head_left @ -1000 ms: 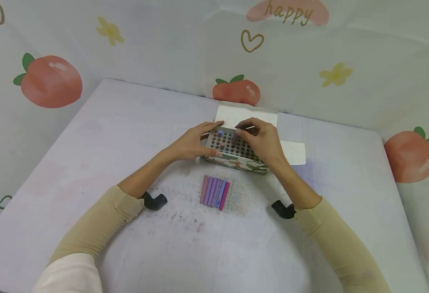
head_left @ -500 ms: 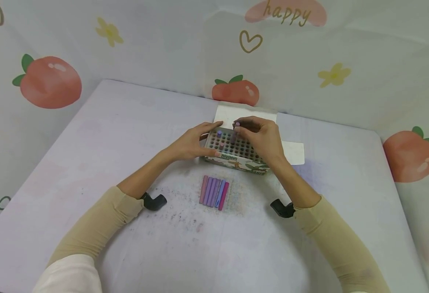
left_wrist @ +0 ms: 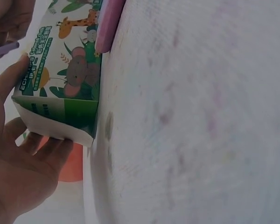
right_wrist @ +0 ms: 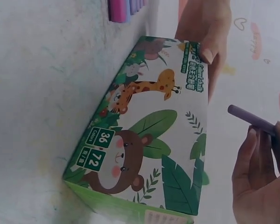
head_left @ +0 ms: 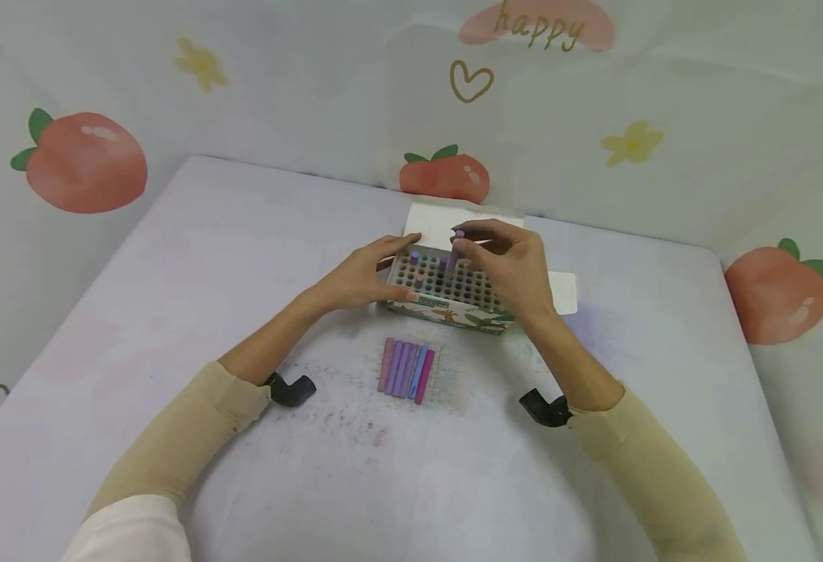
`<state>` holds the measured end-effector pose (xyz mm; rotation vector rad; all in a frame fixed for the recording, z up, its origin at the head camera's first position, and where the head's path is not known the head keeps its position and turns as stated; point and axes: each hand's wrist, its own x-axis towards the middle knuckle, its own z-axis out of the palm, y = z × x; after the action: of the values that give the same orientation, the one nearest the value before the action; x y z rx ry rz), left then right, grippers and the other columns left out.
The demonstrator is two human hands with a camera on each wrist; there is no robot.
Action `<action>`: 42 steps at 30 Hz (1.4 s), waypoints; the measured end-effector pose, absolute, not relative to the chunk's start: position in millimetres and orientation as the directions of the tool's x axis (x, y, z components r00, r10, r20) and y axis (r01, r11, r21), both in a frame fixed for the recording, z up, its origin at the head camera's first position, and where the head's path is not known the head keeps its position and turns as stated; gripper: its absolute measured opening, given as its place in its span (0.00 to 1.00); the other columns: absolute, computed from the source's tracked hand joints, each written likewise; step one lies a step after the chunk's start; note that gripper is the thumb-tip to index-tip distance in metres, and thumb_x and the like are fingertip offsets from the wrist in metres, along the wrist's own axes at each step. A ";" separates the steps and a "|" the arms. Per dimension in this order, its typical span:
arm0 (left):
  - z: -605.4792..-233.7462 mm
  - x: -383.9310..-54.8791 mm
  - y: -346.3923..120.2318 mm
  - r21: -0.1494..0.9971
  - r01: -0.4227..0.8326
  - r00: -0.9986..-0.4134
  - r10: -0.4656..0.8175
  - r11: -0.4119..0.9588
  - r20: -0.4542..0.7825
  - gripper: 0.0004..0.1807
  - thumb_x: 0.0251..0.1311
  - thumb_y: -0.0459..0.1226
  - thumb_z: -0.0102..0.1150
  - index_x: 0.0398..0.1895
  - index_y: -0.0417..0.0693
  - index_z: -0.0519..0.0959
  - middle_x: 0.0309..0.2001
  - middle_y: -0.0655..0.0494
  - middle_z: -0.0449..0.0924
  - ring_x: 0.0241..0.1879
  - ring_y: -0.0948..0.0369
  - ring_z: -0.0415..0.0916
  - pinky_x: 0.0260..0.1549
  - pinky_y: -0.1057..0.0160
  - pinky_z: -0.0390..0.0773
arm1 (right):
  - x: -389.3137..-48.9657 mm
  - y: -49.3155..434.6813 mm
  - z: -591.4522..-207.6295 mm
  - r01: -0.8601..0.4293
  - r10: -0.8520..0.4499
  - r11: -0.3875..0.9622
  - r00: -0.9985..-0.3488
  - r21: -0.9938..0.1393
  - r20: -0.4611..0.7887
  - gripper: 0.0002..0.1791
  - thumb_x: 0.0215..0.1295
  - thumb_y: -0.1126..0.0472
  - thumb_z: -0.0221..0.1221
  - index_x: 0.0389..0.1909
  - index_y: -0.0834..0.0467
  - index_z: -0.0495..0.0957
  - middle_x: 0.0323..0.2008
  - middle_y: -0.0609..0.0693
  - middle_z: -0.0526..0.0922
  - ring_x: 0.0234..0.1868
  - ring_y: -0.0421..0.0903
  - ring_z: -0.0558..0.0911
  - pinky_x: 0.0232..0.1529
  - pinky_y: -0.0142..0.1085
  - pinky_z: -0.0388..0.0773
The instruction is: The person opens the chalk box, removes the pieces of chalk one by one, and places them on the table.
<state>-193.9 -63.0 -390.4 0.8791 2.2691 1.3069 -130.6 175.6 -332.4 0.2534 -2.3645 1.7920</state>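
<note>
An open chalk box (head_left: pixel 446 311) with animal pictures lies on the table, its holed insert facing up. Several chalk sticks stand up in the holes, among them a violet-blue one (head_left: pixel 414 257), a pinkish one (head_left: pixel 420 280) and a dark purple one (head_left: pixel 443 264). My left hand (head_left: pixel 358 277) grips the box's left end, thumb on the front edge and fingers round the end and back. Over the insert, my right hand (head_left: pixel 512 257) pinches a purple chalk stick (right_wrist: pixel 252 118) between thumb and fingers. The right wrist view shows that stick's lower end apart from the box front.
Several loose chalk sticks (head_left: pixel 406 371), pink, purple, blue and magenta, lie side by side in front of the box. A white lid flap (head_left: pixel 428 221) stands behind it, and a side flap (head_left: pixel 563 293) sticks out right. Chalk dust marks the table (head_left: pixel 278 476).
My right hand has shifted slightly up and right with its chalk stick, which now shows apart from the dark purple stick in the insert. My left hand keeps its hold.
</note>
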 end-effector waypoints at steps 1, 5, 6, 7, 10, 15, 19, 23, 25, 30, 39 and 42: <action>-390.8 -194.0 -63.4 0.867 0.328 -0.735 0.678 0.374 -0.014 0.50 0.55 0.41 0.74 0.79 0.56 0.55 0.74 0.49 0.56 0.73 0.53 0.55 0.71 0.56 0.61 | -129.1 176.1 -332.5 -0.231 -0.040 0.265 -0.973 -0.936 0.229 0.16 0.64 0.60 0.67 0.48 0.65 0.84 0.41 0.52 0.87 0.37 0.56 0.86 0.39 0.46 0.85; -392.2 -194.7 -63.9 0.865 0.335 -0.732 0.681 0.373 -0.010 0.50 0.56 0.41 0.73 0.79 0.57 0.55 0.74 0.49 0.56 0.73 0.54 0.55 0.71 0.56 0.61 | -121.1 178.6 -332.8 -0.221 -0.046 0.242 -0.975 -0.945 0.216 0.16 0.64 0.61 0.67 0.49 0.65 0.84 0.42 0.52 0.86 0.37 0.52 0.86 0.38 0.43 0.86; -392.1 -194.6 -64.1 0.863 0.337 -0.732 0.681 0.376 -0.011 0.50 0.56 0.42 0.73 0.79 0.57 0.55 0.74 0.49 0.56 0.73 0.53 0.55 0.71 0.56 0.61 | -119.0 179.1 -332.7 -0.216 -0.044 0.236 -0.976 -0.947 0.212 0.16 0.64 0.61 0.68 0.49 0.66 0.84 0.42 0.53 0.86 0.37 0.50 0.87 0.37 0.42 0.86; -391.9 -194.4 -64.3 0.860 0.340 -0.732 0.682 0.379 -0.011 0.50 0.56 0.42 0.73 0.79 0.57 0.55 0.74 0.49 0.55 0.74 0.53 0.54 0.70 0.56 0.61 | -116.8 179.7 -332.6 -0.210 -0.041 0.228 -0.978 -0.951 0.206 0.16 0.64 0.61 0.68 0.49 0.67 0.84 0.42 0.53 0.86 0.38 0.49 0.87 0.37 0.41 0.86; -390.4 -194.0 -64.3 0.854 0.342 -0.732 0.681 0.392 -0.019 0.50 0.56 0.42 0.73 0.79 0.57 0.55 0.75 0.48 0.55 0.74 0.52 0.53 0.70 0.56 0.61 | -109.8 182.1 -331.7 -0.175 -0.026 0.215 -0.984 -0.961 0.174 0.17 0.64 0.60 0.68 0.49 0.66 0.84 0.42 0.53 0.86 0.37 0.48 0.87 0.37 0.39 0.86; -388.1 -194.1 -63.9 0.845 0.339 -0.728 0.685 0.413 -0.043 0.50 0.56 0.43 0.73 0.79 0.57 0.55 0.75 0.47 0.53 0.75 0.51 0.52 0.71 0.54 0.61 | -98.1 187.1 -333.8 -0.071 -0.004 0.195 -0.997 -0.978 0.072 0.18 0.63 0.58 0.68 0.51 0.63 0.85 0.40 0.53 0.87 0.33 0.51 0.87 0.37 0.38 0.86; -387.4 -194.2 -64.7 0.842 0.343 -0.726 0.686 0.416 -0.044 0.51 0.56 0.44 0.73 0.79 0.57 0.54 0.76 0.47 0.53 0.75 0.51 0.52 0.70 0.52 0.61 | -89.8 189.4 -338.3 -0.014 -0.014 0.174 -1.000 -0.985 0.012 0.19 0.63 0.59 0.68 0.52 0.64 0.84 0.42 0.52 0.87 0.33 0.53 0.87 0.38 0.39 0.86; -385.9 -193.6 -65.5 0.842 0.339 -0.730 0.682 0.420 -0.046 0.51 0.55 0.44 0.73 0.79 0.58 0.55 0.76 0.47 0.52 0.74 0.51 0.52 0.70 0.52 0.62 | -81.5 189.3 -343.0 0.017 -0.033 0.171 -0.999 -0.985 -0.023 0.18 0.63 0.60 0.68 0.51 0.65 0.83 0.42 0.51 0.86 0.38 0.56 0.87 0.39 0.42 0.86; -385.4 -193.9 -65.2 0.842 0.336 -0.729 0.682 0.421 -0.050 0.51 0.55 0.44 0.73 0.79 0.58 0.54 0.76 0.47 0.52 0.74 0.50 0.52 0.70 0.52 0.61 | -77.1 189.4 -345.5 0.036 -0.042 0.179 -0.998 -0.983 -0.044 0.17 0.63 0.61 0.68 0.50 0.65 0.83 0.41 0.52 0.86 0.37 0.54 0.87 0.40 0.42 0.86; -384.5 -194.1 -63.8 0.828 0.339 -0.732 0.678 0.446 -0.066 0.51 0.55 0.45 0.73 0.79 0.59 0.54 0.77 0.47 0.51 0.75 0.49 0.52 0.69 0.50 0.63 | -66.5 189.0 -353.0 0.092 -0.074 0.196 -0.991 -0.976 -0.109 0.16 0.64 0.62 0.67 0.50 0.64 0.83 0.41 0.54 0.87 0.32 0.56 0.87 0.39 0.42 0.86; -383.3 -194.3 -64.1 0.818 0.351 -0.729 0.681 0.456 -0.066 0.51 0.56 0.46 0.73 0.79 0.59 0.54 0.76 0.47 0.52 0.74 0.50 0.54 0.69 0.50 0.64 | -54.7 185.8 -372.6 0.159 -0.135 0.156 -0.974 -0.975 -0.181 0.18 0.64 0.63 0.67 0.53 0.66 0.82 0.42 0.57 0.87 0.37 0.56 0.87 0.36 0.46 0.86; -383.5 -194.0 -64.7 0.815 0.352 -0.729 0.681 0.460 -0.069 0.51 0.56 0.46 0.72 0.79 0.59 0.54 0.76 0.47 0.51 0.74 0.50 0.53 0.69 0.50 0.64 | -52.0 184.2 -380.7 0.182 -0.148 0.164 -0.967 -0.969 -0.207 0.19 0.64 0.62 0.67 0.53 0.66 0.82 0.43 0.57 0.86 0.37 0.52 0.88 0.35 0.46 0.86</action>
<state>-194.0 -64.7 -383.5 0.8698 2.3276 1.1661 -52.0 184.2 -380.7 -0.0389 -2.5769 2.2147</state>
